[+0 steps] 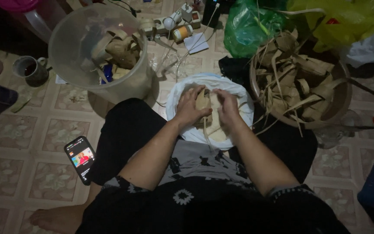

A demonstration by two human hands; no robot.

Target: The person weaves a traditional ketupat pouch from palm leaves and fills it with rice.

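Observation:
I sit on a tiled floor with a white plastic bag (182,89) open before my knees. Both hands work over it on a small tan woven leaf pouch (203,102). My left hand (190,107) grips the pouch's left side, and my right hand (228,106) closes on its right side. Loose leaf strips (207,132) trail down from the pouch toward my lap. What lies under the pouch inside the bag is pale and hard to make out.
A round basket (340,102) heaped with woven leaf pouches and strips stands to the right. A clear plastic bucket (66,47) holding more pouches stands at the upper left, beside a mug (31,69). A lit phone (81,159) lies by my left thigh. Green and yellow bags (256,24) sit behind.

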